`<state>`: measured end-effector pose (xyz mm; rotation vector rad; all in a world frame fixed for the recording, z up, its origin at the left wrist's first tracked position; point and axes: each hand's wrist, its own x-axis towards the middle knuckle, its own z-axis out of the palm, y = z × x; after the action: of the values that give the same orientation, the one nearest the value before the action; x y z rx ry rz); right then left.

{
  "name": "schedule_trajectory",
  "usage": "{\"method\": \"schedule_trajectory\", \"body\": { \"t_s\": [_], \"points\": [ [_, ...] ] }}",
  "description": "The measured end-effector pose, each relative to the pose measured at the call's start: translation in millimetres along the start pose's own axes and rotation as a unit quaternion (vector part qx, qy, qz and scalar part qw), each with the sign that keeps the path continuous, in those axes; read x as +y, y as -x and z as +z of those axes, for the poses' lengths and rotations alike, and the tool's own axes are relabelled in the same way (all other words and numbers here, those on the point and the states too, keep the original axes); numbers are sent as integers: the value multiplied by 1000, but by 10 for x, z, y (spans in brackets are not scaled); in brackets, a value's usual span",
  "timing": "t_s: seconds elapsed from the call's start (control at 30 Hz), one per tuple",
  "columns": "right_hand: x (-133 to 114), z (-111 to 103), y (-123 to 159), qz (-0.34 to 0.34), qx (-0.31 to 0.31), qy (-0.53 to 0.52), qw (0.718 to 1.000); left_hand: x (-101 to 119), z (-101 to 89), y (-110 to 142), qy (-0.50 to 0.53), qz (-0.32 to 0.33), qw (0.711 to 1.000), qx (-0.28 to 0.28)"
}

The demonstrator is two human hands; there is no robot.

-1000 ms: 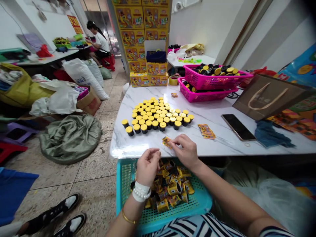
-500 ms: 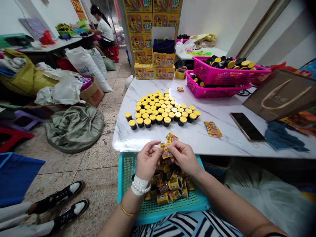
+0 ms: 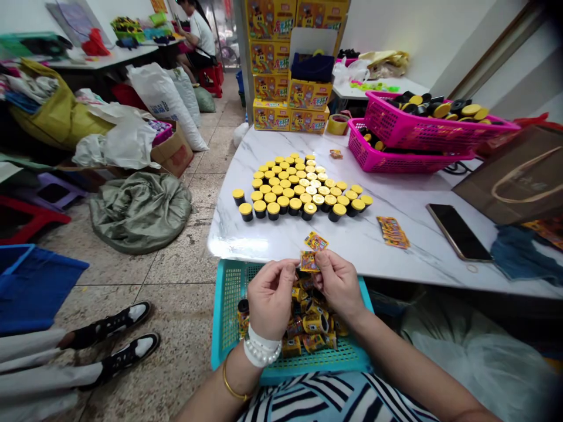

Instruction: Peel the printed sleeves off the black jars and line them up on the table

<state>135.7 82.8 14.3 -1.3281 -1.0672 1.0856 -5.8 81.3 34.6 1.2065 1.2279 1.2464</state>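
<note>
In the head view, we see yellow cartons (image 3: pixel 270 57) bearing multicoloured characters and an exclamation mark (the smaller print defeats us). Our right hand (image 3: pixel 341 284) pinches a small, flat, colourful label (image 3: pixel 309 261) by its right side, at the marbled table's (image 3: pixel 240 237) near edge. Our left hand (image 3: pixel 271 298) curls by its left side; whether it grips, we cannot tell. Round yellow lids (image 3: pixel 288 192) top black cups (image 3: pixel 273 215) beyond; below sits a perforated turquoise basket (image 3: pixel 226 305).
</note>
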Motion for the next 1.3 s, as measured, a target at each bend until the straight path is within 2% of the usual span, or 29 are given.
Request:
{"method": "schedule_trajectory", "body": {
  "t_s": [0.13, 0.3, 0.4, 0.5, 0.63, 0.7, 0.77, 0.83, 0.87, 0.9, 0.97, 1.03, 1.1, 1.17, 1.2, 1.23, 1.3],
  "points": [
    [35, -16, 47, -50, 2, 65, 997, -31, -7, -17, -5, 0, 1000, -5],
    [70, -34, 50, -160, 1, 161, 974, -62, -7, -26, 49, -62, 996, -36],
    [50, -28, 32, -239, -11, 208, 949, -77, -18, -42, 19, -35, 998, -48],
    [37, -10, 8, -294, -26, 231, 927, -118, -60, -55, -23, 1, 999, -29],
    [69, 18, -11, -335, -63, 263, 902, -216, -133, -65, -2, 8, 1000, 14],
    [78, 9, -17, -336, -84, 277, 896, -251, -148, -64, 27, -26, 999, 18],
    [50, -44, -54, -329, -99, 283, 895, -258, -141, -56, 67, -93, 993, 11],
    [-25, -155, -159, -330, -64, 306, 891, -239, -119, -44, 118, -150, 982, 12],
    [-75, -228, -244, -332, -20, 330, 884, -224, -106, -39, 144, -169, 975, 14],
    [-128, -306, -348, -332, 40, 364, 870, -206, -94, -36, 169, -184, 968, 10],
    [-214, -452, -596, -302, 152, 456, 823, -174, -76, -36, 208, -222, 952, -12],
    [-245, -551, -838, -256, 182, 540, 781, -152, -68, -47, 239, -267, 933, -46],
    [-226, -584, -1004, -223, 182, 587, 757, -142, -72, -72, 263, -302, 913, -74],
    [-197, -570, -1051, -211, 175, 588, 761, -139, -88, -108, 284, -327, 897, -84],
    [-192, -556, -1027, -214, 174, 565, 778, -139, -99, -129, 295, -338, 889, -87],
    [-197, -542, -977, -219, 172, 520, 808, -140, -111, -150, 307, -347, 882, -89],
    [-232, -525, -814, -213, 146, 366, 894, -146, -129, -192, 330, -359, 867, -101]
  ]
}}
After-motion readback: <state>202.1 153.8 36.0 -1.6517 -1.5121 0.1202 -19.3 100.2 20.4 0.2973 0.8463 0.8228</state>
